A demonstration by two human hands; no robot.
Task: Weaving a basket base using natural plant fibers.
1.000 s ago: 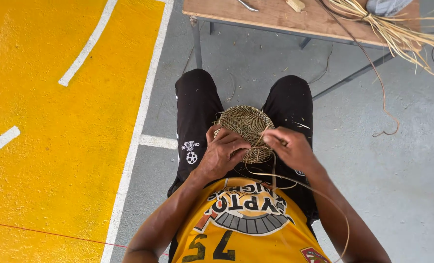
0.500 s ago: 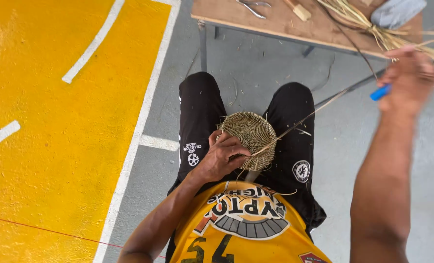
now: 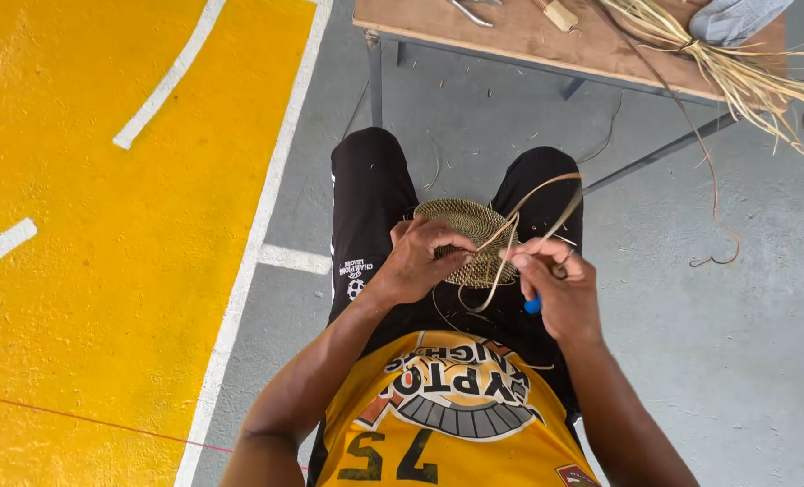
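- the woven disc [image 3: 470, 236], a round flat coil of tan fibre, sits over the person's lap between the two knees, above the black shorts [image 3: 370, 207].
- the left hand [image 3: 423, 261] lies on the near left edge of the woven disc; its fingers [image 3: 452, 242] are curled together and clamped on the rim, thumb underneath out of sight.
- the right hand [image 3: 560, 293] is just beside the disc on its right side, touching or almost touching the rim; its fingers [image 3: 533, 257] are pinched together on a thin pale fibre strand [image 3: 546, 194].
- that fibre strand rises from the pinch in a loop over the right thigh and comes back down to the disc; a second length hangs in a curve below the disc between the two hands.
- a small blue tool [image 3: 533, 307] pokes out under the right hand, held in the palm; only its blue end shows.
- the person wears a yellow jersey [image 3: 447, 424] with a printed crest, seen from above at the bottom of the view.
- ahead of the knees stands a wooden table [image 3: 528, 36] on metal legs, well apart from the hands.
- on the table lies a bundle of straw [image 3: 727, 63], its ends spilling over the right edge, with a grey cloth [image 3: 736, 18] beside it and a small wooden block [image 3: 560, 13] near the far edge.
- the floor is grey concrete [image 3: 736, 343] on the right and painted yellow floor [image 3: 104, 271] with white lines on the left.
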